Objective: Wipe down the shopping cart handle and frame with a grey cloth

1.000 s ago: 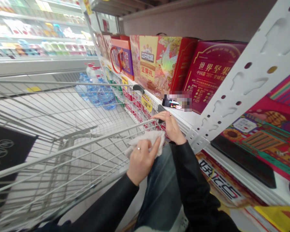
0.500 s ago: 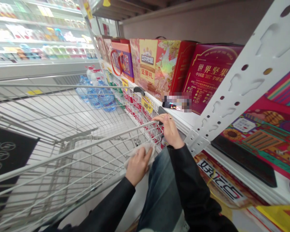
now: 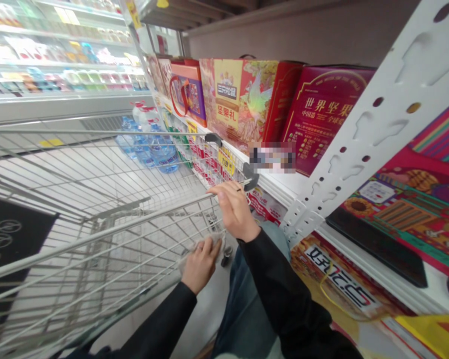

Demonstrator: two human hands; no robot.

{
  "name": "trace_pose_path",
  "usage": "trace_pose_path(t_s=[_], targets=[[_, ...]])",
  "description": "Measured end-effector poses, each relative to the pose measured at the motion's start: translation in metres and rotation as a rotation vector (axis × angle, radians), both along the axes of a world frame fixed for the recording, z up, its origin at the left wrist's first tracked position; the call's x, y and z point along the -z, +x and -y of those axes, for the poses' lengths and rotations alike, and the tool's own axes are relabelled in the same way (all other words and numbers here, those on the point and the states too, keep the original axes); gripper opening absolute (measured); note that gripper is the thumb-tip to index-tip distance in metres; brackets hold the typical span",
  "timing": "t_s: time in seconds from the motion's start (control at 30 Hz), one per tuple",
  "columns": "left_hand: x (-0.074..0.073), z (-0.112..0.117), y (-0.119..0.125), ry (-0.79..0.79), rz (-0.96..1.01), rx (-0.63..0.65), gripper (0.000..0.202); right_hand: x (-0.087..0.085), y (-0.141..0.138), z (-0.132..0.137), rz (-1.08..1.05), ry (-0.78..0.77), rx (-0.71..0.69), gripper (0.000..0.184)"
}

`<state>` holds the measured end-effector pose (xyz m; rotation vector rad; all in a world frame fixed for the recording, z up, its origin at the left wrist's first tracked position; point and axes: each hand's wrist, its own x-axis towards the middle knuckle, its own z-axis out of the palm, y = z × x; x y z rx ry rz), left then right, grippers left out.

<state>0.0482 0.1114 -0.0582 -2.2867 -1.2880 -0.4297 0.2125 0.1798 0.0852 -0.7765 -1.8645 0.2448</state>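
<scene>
Left grip point(image 3: 200, 266) holds cloth point(image 3: 184, 259), half-hidden by cart wires point(image 3: 145, 234).

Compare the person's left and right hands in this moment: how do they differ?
The left hand sits low beside the shopping cart's wire side, while the right hand is higher, at the top rail. The left hand holds a crumpled whitish cloth; the right hand curls around the rail near its black plastic end piece. Both hands are bare and come out of black sleeves.
</scene>
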Motion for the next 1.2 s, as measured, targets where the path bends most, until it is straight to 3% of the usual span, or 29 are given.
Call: trace_pose_path(t_s=[0.03,0.17,0.23,0.3,0.43,0.5,0.57,0.67,0.73,0.8,0.87,1.0,1.07,1.13,1.2], targets=[[-0.011,0.003,-0.002,0.042,0.03,0.006,0.056,0.001,0.0,0.0,-0.019,-0.008,-0.017,0.047],[-0.083,0.006,-0.012,0.354,0.215,0.017,0.068,0.002,0.002,-0.001,-0.073,0.001,-0.046,0.047],[-0.099,0.001,-0.016,0.428,0.218,0.004,0.07,0.002,0.001,0.0,-0.081,-0.004,-0.039,0.048],[-0.086,-0.006,-0.019,0.4,0.113,0.051,0.065,0.003,0.0,0.0,-0.088,-0.013,-0.023,0.049],[-0.016,-0.011,-0.022,0.188,-0.097,0.144,0.049,0.007,0.0,0.0,-0.096,-0.001,-0.021,0.048],[0.004,-0.005,-0.024,0.082,-0.096,0.107,0.05,0.008,0.002,0.0,-0.093,0.018,-0.035,0.046],[-0.002,0.003,-0.025,0.065,-0.051,0.093,0.053,0.005,0.001,0.0,-0.086,0.019,-0.027,0.046],[-0.048,0.015,-0.03,0.228,0.094,0.081,0.055,-0.007,-0.011,0.004,-0.062,-0.035,0.019,0.047],[-0.079,0.018,-0.036,0.384,0.198,0.004,0.049,-0.016,-0.028,0.009,-0.024,-0.063,-0.06,0.048],[-0.092,0.016,-0.043,0.496,0.239,-0.073,0.03,-0.022,-0.045,0.015,0.009,-0.06,-0.172,0.047],[-0.081,0.009,-0.047,0.459,0.215,-0.06,0.007,-0.024,-0.057,0.021,0.009,-0.049,-0.218,0.045],[-0.023,0.002,-0.041,0.162,0.143,0.01,0.015,-0.021,-0.059,0.025,-0.04,-0.054,-0.238,0.044],[-0.001,0.004,-0.033,0.1,0.127,0.006,0.018,-0.02,-0.056,0.024,-0.034,-0.062,-0.243,0.043],[0.004,0.009,-0.029,0.065,0.122,0.01,0.025,-0.021,-0.053,0.023,-0.026,-0.067,-0.249,0.043],[-0.01,0.018,-0.034,0.094,0.127,0.017,0.028,-0.022,-0.051,0.022,-0.024,-0.064,-0.259,0.045]])
